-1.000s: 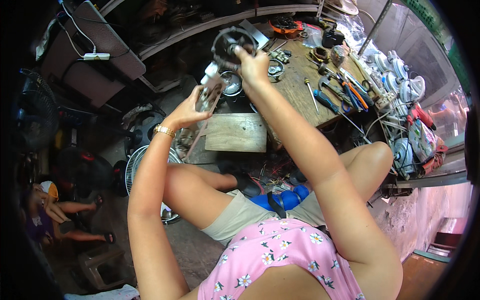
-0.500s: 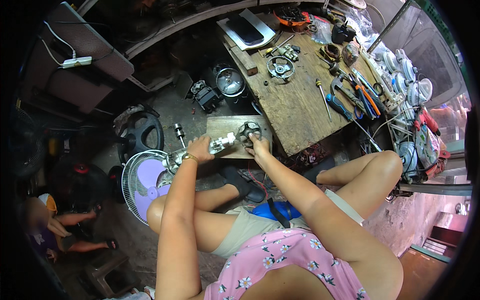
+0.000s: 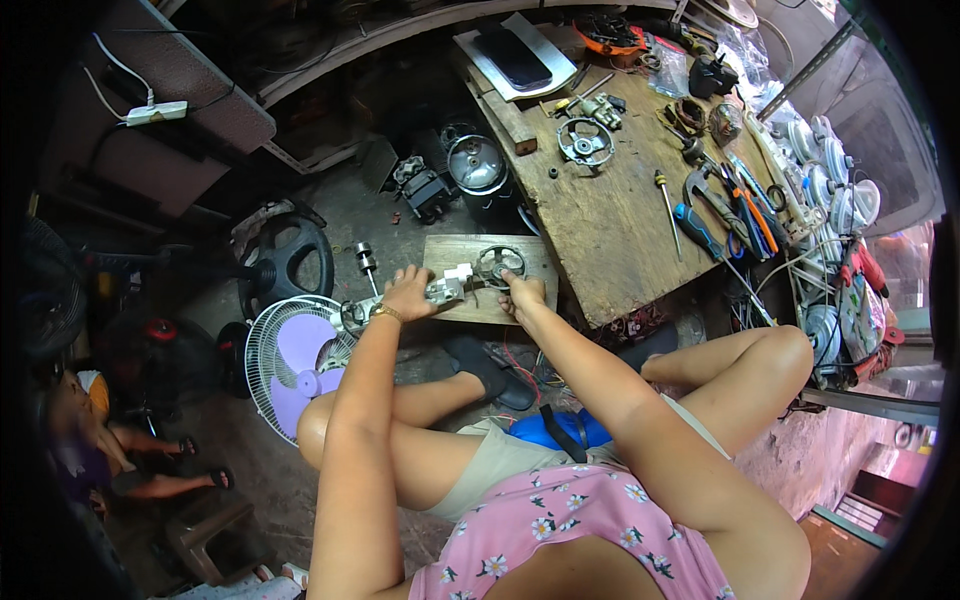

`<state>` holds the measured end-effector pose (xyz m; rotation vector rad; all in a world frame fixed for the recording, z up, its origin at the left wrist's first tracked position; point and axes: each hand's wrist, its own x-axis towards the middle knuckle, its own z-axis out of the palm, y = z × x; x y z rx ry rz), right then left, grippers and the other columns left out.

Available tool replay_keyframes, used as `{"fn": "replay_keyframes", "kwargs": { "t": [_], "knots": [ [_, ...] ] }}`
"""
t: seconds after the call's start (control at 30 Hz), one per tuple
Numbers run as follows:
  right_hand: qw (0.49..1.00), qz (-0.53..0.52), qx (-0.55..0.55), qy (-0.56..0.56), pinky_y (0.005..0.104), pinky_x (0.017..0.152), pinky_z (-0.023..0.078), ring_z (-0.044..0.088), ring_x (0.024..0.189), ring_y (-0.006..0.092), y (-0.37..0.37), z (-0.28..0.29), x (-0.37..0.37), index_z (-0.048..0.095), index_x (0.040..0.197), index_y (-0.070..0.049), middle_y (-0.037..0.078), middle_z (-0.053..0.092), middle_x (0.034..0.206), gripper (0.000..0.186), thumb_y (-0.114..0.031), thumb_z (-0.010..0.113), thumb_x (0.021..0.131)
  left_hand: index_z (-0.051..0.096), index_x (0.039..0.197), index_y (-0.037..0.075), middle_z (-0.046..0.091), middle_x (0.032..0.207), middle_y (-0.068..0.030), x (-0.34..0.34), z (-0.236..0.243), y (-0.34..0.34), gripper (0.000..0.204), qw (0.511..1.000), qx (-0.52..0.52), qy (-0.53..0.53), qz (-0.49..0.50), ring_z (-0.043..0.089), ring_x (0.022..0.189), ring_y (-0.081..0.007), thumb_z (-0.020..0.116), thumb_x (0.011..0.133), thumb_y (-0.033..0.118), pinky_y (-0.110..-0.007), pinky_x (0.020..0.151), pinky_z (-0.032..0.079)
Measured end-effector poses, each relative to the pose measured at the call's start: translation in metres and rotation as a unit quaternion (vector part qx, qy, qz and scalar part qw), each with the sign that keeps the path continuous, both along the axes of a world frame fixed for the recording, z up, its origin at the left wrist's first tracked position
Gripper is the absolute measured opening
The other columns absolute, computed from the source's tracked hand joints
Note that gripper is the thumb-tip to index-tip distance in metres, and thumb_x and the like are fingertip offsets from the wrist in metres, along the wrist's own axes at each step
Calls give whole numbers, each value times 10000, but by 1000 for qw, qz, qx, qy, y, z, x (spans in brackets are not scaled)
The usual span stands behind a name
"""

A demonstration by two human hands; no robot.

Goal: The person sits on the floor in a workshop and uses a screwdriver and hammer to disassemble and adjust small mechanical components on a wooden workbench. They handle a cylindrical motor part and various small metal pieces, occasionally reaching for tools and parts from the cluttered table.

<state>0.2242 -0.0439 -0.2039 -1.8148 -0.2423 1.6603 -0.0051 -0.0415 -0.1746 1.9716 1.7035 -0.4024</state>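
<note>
On my feed, left hand (image 3: 405, 293) grips a metal part (image 3: 443, 290) at the board (image 3: 450, 246); right hand (image 3: 525, 297) pinches a ring (image 3: 500, 269) over it. Can't tell if they're joined.

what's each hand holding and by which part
The right hand holds the metal ring by its lower right side; the left hand holds the pale part around its middle.

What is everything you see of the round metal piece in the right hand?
The round metal piece looks dull grey: an open ring with spokes and a hub. Over the wooden board, it is held at its lower right by the right hand. A white part sits close on its left; contact is unclear.
</note>
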Motion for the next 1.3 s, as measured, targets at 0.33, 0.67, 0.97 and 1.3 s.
{"fn": "replay_keyframes", "kwargs": {
  "t": [0.33, 0.67, 0.97, 1.3],
  "knots": [
    [998, 21, 4, -53, 295, 345, 445, 610, 462, 207, -15, -20, 6, 572, 923, 30, 125, 628, 707, 349, -282, 706, 842, 534, 1259, 107, 581, 1209, -149, 78, -21, 29, 483, 957, 75, -277, 34, 560, 1103, -316, 682, 816, 230, -385, 926, 440],
    [985, 128, -9, -118, 285, 369, 427, 563, 408, 160, -6, -19, 18, 624, 750, 21, 100, 641, 621, 388, -347, 721, 820, 530, 1212, 79, 558, 1084, -148, 65, -14, 2, 378, 935, 287, -209, -12, 559, 1012, -353, 588, 881, 253, -439, 897, 436],
    [965, 179, 36, -191, 299, 369, 407, 568, 412, 153, -11, -14, 18, 603, 722, 8, 75, 606, 570, 370, -325, 739, 807, 581, 1154, 131, 519, 1119, -138, 66, -21, 3, 290, 973, 127, -194, 9, 519, 1076, -356, 494, 890, 214, -459, 872, 418],
    [965, 187, 46, -177, 296, 397, 449, 595, 431, 160, -11, -11, 21, 613, 725, 6, 77, 622, 584, 365, -322, 757, 793, 511, 1249, 249, 571, 1159, -51, 105, -18, 2, 519, 964, 137, -204, 98, 516, 1146, -270, 685, 760, 260, -518, 901, 354]
  ]
}}
